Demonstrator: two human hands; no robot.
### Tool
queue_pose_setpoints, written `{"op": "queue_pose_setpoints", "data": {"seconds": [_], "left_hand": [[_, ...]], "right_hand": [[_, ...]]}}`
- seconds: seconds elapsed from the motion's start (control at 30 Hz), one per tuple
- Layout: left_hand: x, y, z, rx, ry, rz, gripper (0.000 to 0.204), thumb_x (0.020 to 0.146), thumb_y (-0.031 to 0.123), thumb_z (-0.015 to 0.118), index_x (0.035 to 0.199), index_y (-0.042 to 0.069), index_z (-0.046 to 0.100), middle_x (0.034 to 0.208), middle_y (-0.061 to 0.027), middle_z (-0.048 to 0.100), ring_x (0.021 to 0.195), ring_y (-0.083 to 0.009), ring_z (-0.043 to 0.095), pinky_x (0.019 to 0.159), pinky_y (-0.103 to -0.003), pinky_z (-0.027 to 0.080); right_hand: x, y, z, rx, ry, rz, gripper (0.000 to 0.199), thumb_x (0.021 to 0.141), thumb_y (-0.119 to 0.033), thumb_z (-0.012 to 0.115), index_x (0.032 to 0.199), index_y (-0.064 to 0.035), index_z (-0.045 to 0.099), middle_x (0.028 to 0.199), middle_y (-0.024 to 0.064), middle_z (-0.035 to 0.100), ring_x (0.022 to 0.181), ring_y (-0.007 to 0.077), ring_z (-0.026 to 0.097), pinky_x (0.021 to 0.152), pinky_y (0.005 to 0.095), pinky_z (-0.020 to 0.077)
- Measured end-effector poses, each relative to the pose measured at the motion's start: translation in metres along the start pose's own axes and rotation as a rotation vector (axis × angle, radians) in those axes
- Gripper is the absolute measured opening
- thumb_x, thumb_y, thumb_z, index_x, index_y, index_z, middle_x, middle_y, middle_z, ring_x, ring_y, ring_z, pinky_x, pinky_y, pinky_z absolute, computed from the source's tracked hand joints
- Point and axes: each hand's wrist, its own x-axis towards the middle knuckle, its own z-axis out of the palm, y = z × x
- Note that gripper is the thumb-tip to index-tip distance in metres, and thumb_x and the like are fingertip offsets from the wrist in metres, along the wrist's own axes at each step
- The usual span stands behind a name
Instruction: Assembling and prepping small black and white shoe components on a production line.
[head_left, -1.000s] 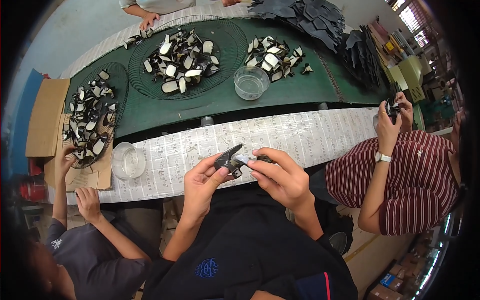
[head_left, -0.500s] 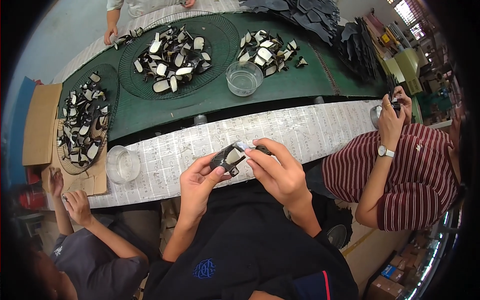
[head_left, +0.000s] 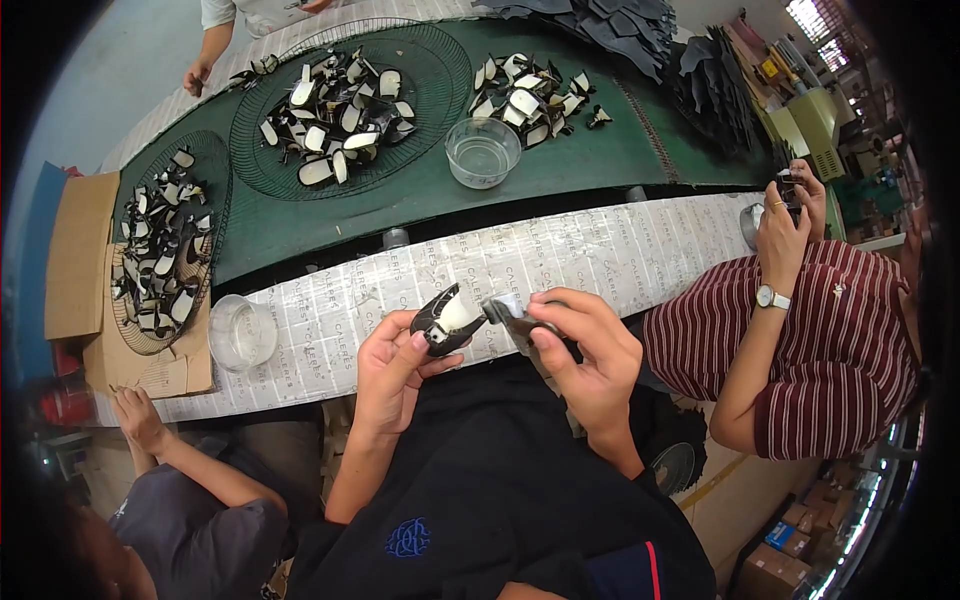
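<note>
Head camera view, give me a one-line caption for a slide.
Left hand holds a black-and-white curved piece while the right hand brings a small brush-like tool to it above the paper-covered bench.

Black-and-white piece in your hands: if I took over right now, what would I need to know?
Left hand: pinching the black-and-white piece, white side up, over the paper-covered bench.
Right hand: holding a small brush, its tip against the piece's edge.
Nearby: clear bowl to your left; many more such pieces on the green mesh trays across the belt.
Done: piece picked up, brush on it.
Left: probably finishing the brushing; how much is coated is unclear.
</note>
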Motion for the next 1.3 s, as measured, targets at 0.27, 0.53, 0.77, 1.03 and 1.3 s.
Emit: {"op": "queue_pose_setpoints", "data": {"seconds": [0.27, 0.53, 0.77, 1.03, 1.3], "left_hand": [[0.000, -0.002, 0.007, 0.037, 0.036, 0.014, 0.016, 0.097, 0.009, 0.056, 0.108, -0.002, 0.053, 0.104, -0.0153, 0.067, 0.096, -0.0218, 0.068, 0.085, -0.037, 0.059], [0.000, -0.001, 0.009, 0.028, 0.047, 0.024, 0.016, 0.096, 0.010, 0.057, 0.106, -0.002, 0.053, 0.102, -0.0141, 0.067, 0.095, -0.0199, 0.068, 0.085, -0.037, 0.059], [0.000, 0.001, 0.010, 0.046, 0.064, 0.016, 0.016, 0.097, 0.012, 0.056, 0.105, -0.002, 0.053, 0.103, -0.0151, 0.068, 0.096, -0.0217, 0.068, 0.086, -0.037, 0.058], [0.001, 0.000, 0.008, 0.018, 0.063, -0.021, 0.020, 0.098, 0.017, 0.056, 0.106, -0.001, 0.053, 0.104, -0.0162, 0.067, 0.100, -0.0243, 0.068, 0.086, -0.036, 0.058], [0.002, -0.003, 0.010, 0.006, 0.069, -0.023, 0.019, 0.098, 0.018, 0.056, 0.105, 0.000, 0.053, 0.104, -0.0151, 0.067, 0.099, -0.0233, 0.068, 0.086, -0.035, 0.058]], "right_hand": [[-0.005, -0.003, 0.015, -0.039, -0.103, -0.038, 0.026, 0.077, 0.001, 0.076, 0.102, 0.0016, 0.069, 0.102, 0.0143, 0.064, 0.076, 0.0199, 0.065, 0.064, 0.0271, 0.0534], [-0.009, 0.000, 0.022, -0.054, -0.122, -0.077, 0.027, 0.077, 0.001, 0.076, 0.103, 0.0002, 0.069, 0.103, 0.0140, 0.063, 0.077, 0.0195, 0.067, 0.065, 0.0285, 0.0543], [-0.005, 0.006, 0.017, -0.238, -0.021, -0.153, 0.027, 0.076, 0.002, 0.076, 0.102, 0.0010, 0.068, 0.102, 0.0146, 0.063, 0.070, 0.0207, 0.063, 0.061, 0.0287, 0.0530], [-0.002, 0.011, 0.000, -0.234, 0.066, -0.122, 0.028, 0.075, 0.005, 0.076, 0.102, 0.0020, 0.069, 0.100, 0.0153, 0.065, 0.082, 0.0246, 0.067, 0.067, 0.0303, 0.0553], [-0.011, -0.002, 0.018, -0.090, -0.049, -0.072, 0.028, 0.076, 0.001, 0.076, 0.103, 0.0004, 0.069, 0.102, 0.0146, 0.064, 0.077, 0.0212, 0.066, 0.064, 0.0282, 0.0540]]}}
